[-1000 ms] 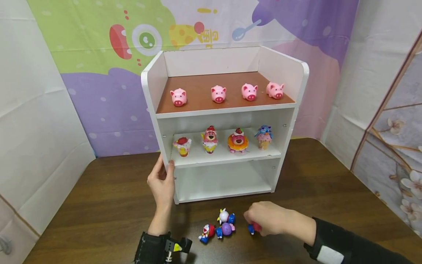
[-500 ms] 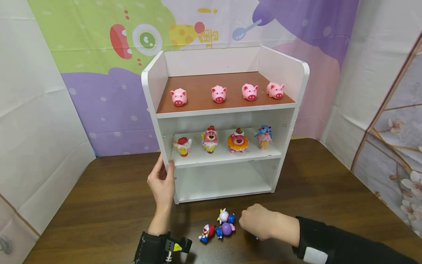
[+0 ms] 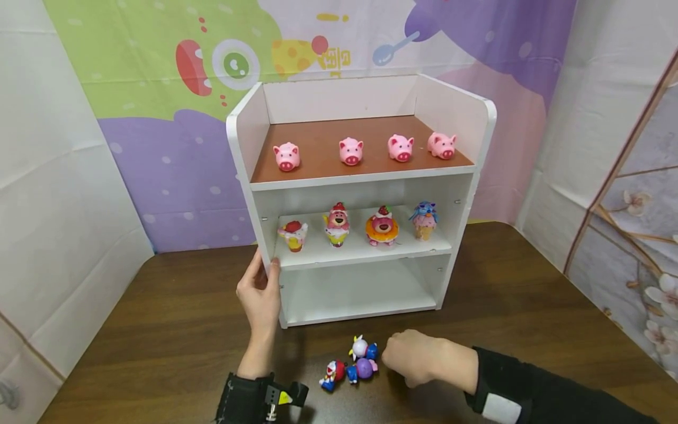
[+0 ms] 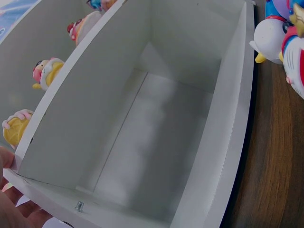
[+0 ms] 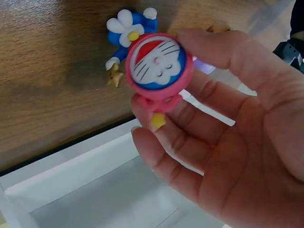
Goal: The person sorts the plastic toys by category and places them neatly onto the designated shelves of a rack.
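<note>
My left hand [image 3: 262, 300] grips the left side panel of a white shelf unit [image 3: 346, 100], thumb on the front edge. In the right wrist view, my right hand [image 5: 228, 123] pinches a cartoon cat figurine [image 5: 159, 61] in a pink hood between thumb and fingers, close over the table. It has a blue and white body and a yellow star. From the head view my right hand [image 3: 424, 356] hides it. Just left of this hand lie a white-headed figurine [image 3: 360, 346], a purple-headed figurine [image 3: 364, 368] and a red-headed figurine [image 3: 333, 372].
Several pink pigs [image 3: 351, 151] stand on the brown top shelf. Dessert-themed figurines, including a bear in an orange ring [image 3: 382, 226], line the middle shelf [image 3: 355, 253]. Below it is the bottom shelf [image 3: 360, 294]. The unit stands on a wooden table [image 3: 169, 312] before a patterned cloth.
My right hand has moved a little left towards the loose figurines, and the held figurine has gone out of sight in the head view. The left hand has stayed on the unit.
</note>
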A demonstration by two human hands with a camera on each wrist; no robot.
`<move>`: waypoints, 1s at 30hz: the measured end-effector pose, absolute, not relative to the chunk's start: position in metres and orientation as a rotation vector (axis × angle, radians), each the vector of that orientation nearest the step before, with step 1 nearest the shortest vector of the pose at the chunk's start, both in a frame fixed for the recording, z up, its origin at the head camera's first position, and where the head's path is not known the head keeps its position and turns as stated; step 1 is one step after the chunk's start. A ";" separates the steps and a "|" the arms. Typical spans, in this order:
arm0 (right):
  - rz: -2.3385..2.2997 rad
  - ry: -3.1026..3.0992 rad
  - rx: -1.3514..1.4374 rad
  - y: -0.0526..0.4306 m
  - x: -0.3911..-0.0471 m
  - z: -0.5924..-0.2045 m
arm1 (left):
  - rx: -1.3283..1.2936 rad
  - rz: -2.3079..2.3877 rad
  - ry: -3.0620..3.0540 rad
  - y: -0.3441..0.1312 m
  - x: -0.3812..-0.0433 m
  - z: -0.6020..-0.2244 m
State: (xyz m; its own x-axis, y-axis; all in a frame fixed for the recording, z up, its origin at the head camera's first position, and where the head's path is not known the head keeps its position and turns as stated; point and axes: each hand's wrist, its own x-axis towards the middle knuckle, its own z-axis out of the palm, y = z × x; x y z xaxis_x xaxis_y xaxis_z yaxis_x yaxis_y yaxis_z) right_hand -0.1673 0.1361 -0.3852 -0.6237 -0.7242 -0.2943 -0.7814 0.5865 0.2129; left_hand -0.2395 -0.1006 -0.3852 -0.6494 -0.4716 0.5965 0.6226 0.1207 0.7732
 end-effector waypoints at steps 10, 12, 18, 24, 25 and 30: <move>-0.120 2.571 -1.204 0.160 -0.179 -0.375 | -0.162 -1.659 -1.557 -0.100 -0.239 -0.385; -0.224 2.595 -1.205 0.167 -0.180 -0.376 | -0.163 -1.662 -1.554 -0.100 -0.239 -0.384; -0.439 2.704 -1.174 0.180 -0.177 -0.389 | -0.165 -1.667 -1.549 -0.101 -0.240 -0.384; -0.585 2.757 -1.118 0.183 -0.171 -0.398 | -0.168 -1.666 -1.544 -0.101 -0.240 -0.384; -0.606 2.759 -1.112 0.183 -0.171 -0.400 | -0.170 -1.664 -1.544 -0.101 -0.240 -0.385; -0.691 2.758 -1.112 0.183 -0.169 -0.405 | -0.172 -1.663 -1.543 -0.100 -0.239 -0.384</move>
